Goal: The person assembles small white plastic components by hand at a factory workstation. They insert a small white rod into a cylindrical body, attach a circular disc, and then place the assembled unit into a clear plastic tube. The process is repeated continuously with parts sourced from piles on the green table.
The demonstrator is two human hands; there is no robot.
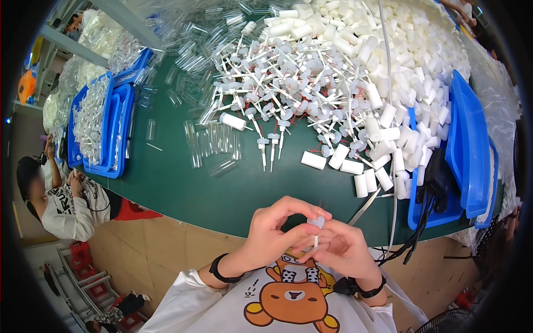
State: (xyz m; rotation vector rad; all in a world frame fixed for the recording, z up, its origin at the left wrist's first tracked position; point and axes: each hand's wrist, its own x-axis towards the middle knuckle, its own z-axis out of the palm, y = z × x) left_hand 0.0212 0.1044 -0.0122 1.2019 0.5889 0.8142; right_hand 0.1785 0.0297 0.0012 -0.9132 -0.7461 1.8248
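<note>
Pinching pump head [316,222] beyond table edge [222,219]

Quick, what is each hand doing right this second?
Left hand: closed, fingertips pinching the top of a small white pump piece.
Right hand: closed around the same piece from below, where its thin white tube hangs.

Both forearms are coming in from the lower edge, bent inward, meeting at chest height. Left hand [272,230] is curling over, fingertips pinching. Right hand [341,250] is cupping below, fingers touching the left's. Dark bands on both wrists.
</note>
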